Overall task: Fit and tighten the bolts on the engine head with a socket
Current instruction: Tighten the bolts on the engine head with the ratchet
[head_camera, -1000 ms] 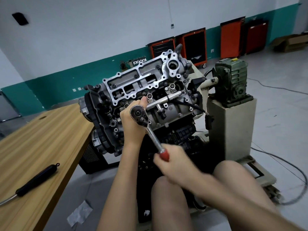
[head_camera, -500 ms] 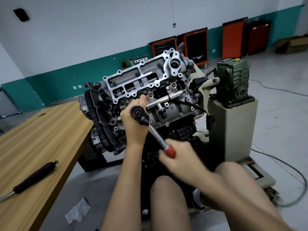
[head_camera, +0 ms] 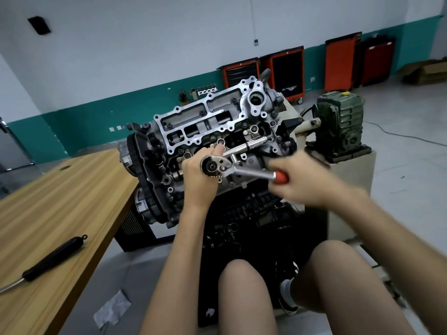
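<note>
The engine head [head_camera: 208,122], bare metal with many bolt holes, is tilted toward me on its stand. A chrome ratchet [head_camera: 238,170] with a red grip has its round head against the engine's front face. My left hand [head_camera: 197,180] curls round the ratchet head and the socket behind it, which is hidden. My right hand [head_camera: 307,178], blurred by motion, grips the red end of the handle, which points right. A chrome extension bar [head_camera: 245,147] lies across the head just above.
A wooden table [head_camera: 60,213] stands at the left with a black-handled tool [head_camera: 52,259] on it. A green gearbox [head_camera: 341,124] sits on a beige pedestal at the right. My knees are below the engine. Orange tool cabinets [head_camera: 287,71] line the far wall.
My right hand has swung the ratchet handle up and to the right, from pointing down-right to almost level. My left hand stays on the ratchet head.
</note>
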